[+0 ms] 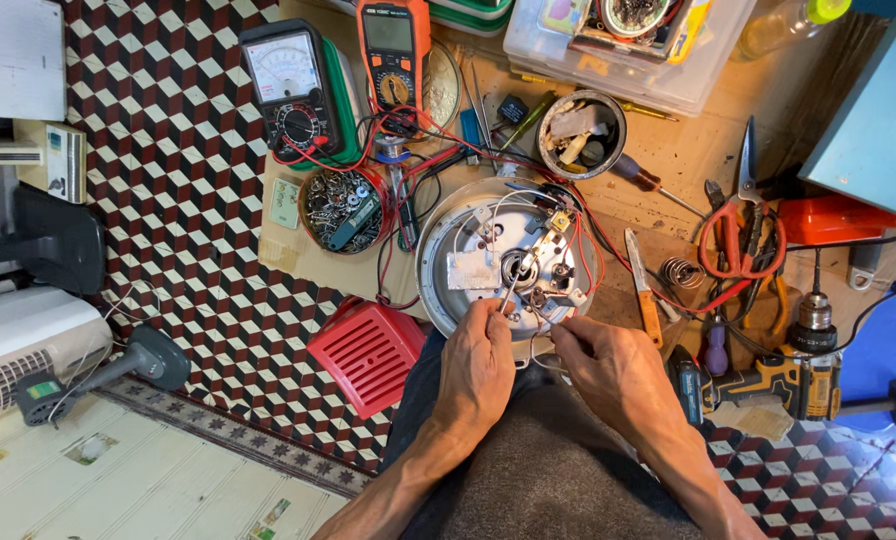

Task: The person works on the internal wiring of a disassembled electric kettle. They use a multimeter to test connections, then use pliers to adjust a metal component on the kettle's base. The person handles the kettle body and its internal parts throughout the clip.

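A round metal appliance base [453, 235] lies upside down in front of me, its wiring and terminals exposed. My left hand [476, 365] pinches a thin metal tool [518, 280] whose tip reaches into the centre of the base. My right hand [608, 365] rests at the base's near rim, fingertips pinching a thin white wire [540, 345]. Red and white wires cross the base's inside.
An analog meter [290, 88] and an orange multimeter [395, 55] lie at the back. A round tin of screws [343, 208], a red plastic grille [366, 352], red-handled scissors [740, 235], a knife [644, 290] and a cordless drill [768, 380] surround the base.
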